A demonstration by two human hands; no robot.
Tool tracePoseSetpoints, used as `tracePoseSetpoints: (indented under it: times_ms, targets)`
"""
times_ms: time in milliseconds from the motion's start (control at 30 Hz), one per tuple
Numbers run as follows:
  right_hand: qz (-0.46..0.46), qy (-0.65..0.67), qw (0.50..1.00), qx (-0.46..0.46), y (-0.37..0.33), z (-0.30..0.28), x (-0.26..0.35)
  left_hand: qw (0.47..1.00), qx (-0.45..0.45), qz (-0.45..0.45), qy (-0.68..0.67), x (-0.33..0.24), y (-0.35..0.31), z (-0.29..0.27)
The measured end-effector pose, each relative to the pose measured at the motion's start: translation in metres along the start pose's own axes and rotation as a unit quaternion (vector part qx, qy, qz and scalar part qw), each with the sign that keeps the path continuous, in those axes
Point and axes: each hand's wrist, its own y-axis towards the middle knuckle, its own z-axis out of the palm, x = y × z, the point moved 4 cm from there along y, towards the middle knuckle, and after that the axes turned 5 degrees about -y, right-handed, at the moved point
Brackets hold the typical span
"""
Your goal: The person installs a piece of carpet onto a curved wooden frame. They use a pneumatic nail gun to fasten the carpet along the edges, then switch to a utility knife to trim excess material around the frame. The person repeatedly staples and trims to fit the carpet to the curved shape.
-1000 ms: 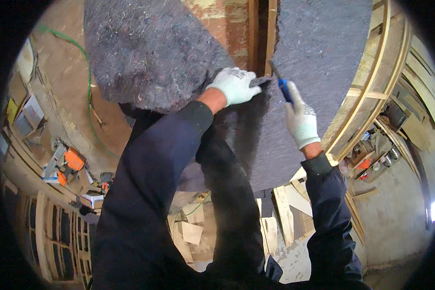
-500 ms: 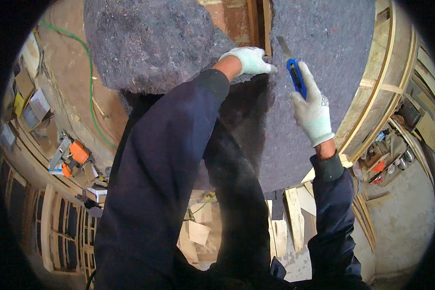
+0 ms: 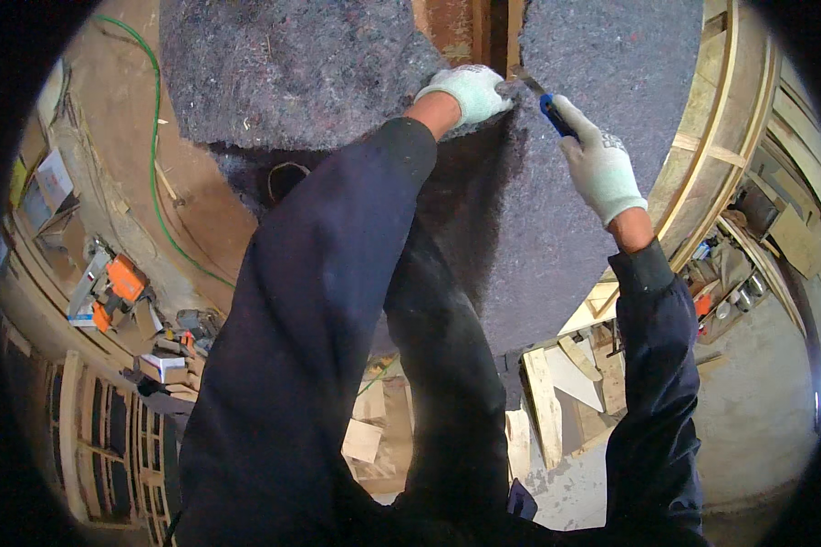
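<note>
Blue utility knife (image 3: 554,111) has moved to the edge of the grey felt (image 3: 607,50), held tight in the right hand (image 3: 604,169), its blade (image 3: 530,83) slanting up-left just right of the left hand (image 3: 468,96), whose fingers seem to pinch that edge

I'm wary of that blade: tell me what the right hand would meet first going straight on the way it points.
Knife leading, the right hand would likely meet the wooden strip beside the grey felt; the left hand lies just left of that line. Depth is unclear.
</note>
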Motion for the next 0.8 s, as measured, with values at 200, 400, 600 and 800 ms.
tracePoseSetpoints:
  times_ms: [200, 400, 600, 800]
  targets:
    - [0.008, -0.111, 0.993, 0.032, 0.032, 0.016, 0.022, 0.999, 0.003, 0.007, 0.044, 0.001, -0.002, 0.001]
    - [-0.004, -0.119, 0.993, 0.019, 0.022, 0.034, 0.013, 1.0, 0.019, 0.001, 0.02, 0.002, -0.009, 0.001]
    - [0.006, -0.11, 0.994, 0.003, -0.003, 0.03, 0.008, 0.997, -0.005, 0.026, 0.073, -0.006, -0.016, -0.001]
    - [-0.013, -0.115, 0.993, 0.0, 0.025, 0.045, 0.01, 0.998, -0.032, 0.033, 0.039, 0.005, -0.015, 0.004]
